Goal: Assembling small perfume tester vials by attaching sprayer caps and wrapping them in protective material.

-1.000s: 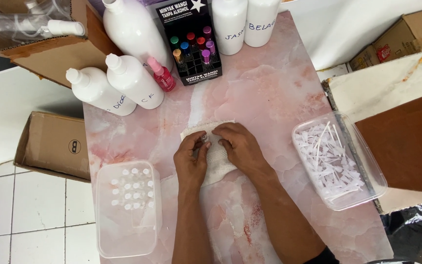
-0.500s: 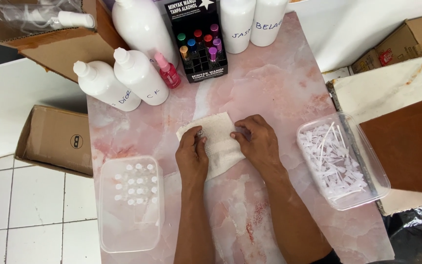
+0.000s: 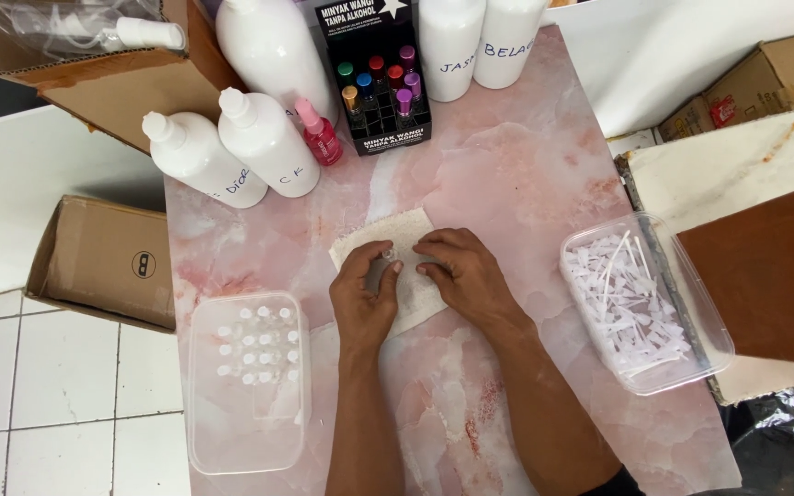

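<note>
Cloth (image 3: 397,241): small, off-white, rough-textured, roughly rectangular, laid flat and slightly skewed on the pink marbled surface (image 3: 526,165), about mid-width. Its near half is covered by both hands; the far edge and left corner are exposed.

Left hand (image 3: 363,298): rested on the cloth, fingers curled, thumb and forefinger pinched together at something small and clear. What it is cannot be made out. Right hand (image 3: 464,271): laid palm-down on the cloth's right part, fingers bent, fingertips pressed near the left hand's pinch. No grip is seen on that side; whether anything is held under it cannot be told.

Around it:
- Left of the hands, a clear tub (image 3: 248,384) is set on the surface edge, filled with rows of small clear vials.
- Right, a second clear tub (image 3: 643,303) is loaded with thin white plastic sticks, well apart from the cloth.
- At the far end, a black display box (image 3: 371,64) with small coloured-cap bottles is stood upright, flanked by large white bottles (image 3: 268,138); a small pink bottle (image 3: 320,136) is placed just beside the box.
- An open cardboard box (image 3: 103,262) is seen on the floor at left.
</note>
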